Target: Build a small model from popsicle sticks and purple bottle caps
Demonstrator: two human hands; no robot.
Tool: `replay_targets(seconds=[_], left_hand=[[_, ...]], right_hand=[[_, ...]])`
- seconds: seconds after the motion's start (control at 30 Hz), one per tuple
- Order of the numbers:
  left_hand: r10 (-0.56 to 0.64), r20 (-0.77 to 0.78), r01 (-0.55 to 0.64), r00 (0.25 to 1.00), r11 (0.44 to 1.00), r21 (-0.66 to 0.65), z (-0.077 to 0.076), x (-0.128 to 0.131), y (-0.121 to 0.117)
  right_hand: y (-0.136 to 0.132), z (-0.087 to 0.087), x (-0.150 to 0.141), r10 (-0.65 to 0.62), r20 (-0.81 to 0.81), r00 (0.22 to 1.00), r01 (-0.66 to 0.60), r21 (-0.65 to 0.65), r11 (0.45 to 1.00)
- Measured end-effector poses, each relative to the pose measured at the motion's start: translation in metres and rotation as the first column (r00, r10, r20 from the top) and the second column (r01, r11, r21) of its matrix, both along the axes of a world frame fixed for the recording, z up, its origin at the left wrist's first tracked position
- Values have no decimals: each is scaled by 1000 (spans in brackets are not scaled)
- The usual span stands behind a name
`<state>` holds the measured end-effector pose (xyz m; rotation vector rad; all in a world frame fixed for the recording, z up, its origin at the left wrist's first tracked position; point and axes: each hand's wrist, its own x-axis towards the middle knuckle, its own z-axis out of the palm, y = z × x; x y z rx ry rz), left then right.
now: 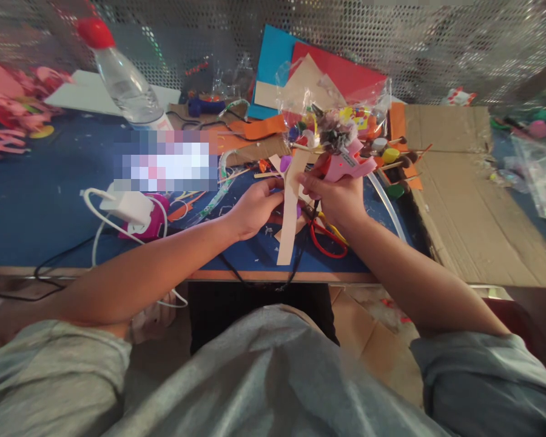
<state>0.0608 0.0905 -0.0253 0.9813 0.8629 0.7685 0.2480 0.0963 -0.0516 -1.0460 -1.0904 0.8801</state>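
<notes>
A long beige paper strip [289, 218] hangs between my hands, low over the blue tabletop. My left hand [258, 208] is closed at its left edge, with thumb and fingers pinched beside small purple pieces [285, 162]; exactly what they grip is partly hidden. In my right hand [339, 197] is a pink glue gun [350, 162], with a label on its side. The right fingertips lie against the strip's right edge. Just below them, red-handled scissors [328, 241] rest on the table, blades partly covered by paper scraps.
A red-capped water bottle [125, 85] leans at back left, behind a pixelated bright patch. A white plug [130, 207] with cables sits on a magenta block. Cardboard [473, 200] covers the right side. Coloured sheets [273, 67] and plastic wrapping stand at the back; black cable crosses the front edge.
</notes>
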Motion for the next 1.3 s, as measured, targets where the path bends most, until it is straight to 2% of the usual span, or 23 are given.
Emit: replay_targets(seconds=[0.27,0.4,1.03,1.3], left_hand=[[-5,-13,5,1000,1000,1,2,2,-2],[-16,-14,16,1000,1000,3,1,1,-2],[-58,-18,59,998,998,18,-4,-3,1],[-69,-30,70,997,997,30,-4,-2,0]], right_hand=[[4,-4,4,48,60,997,-47,-11,999],[4,-6,3,32,34,999,-33,16,999],[2,-3,1,16,23,1000,-16,-8,1000],[2,-5,3,6,74,997,-7,11,1000]])
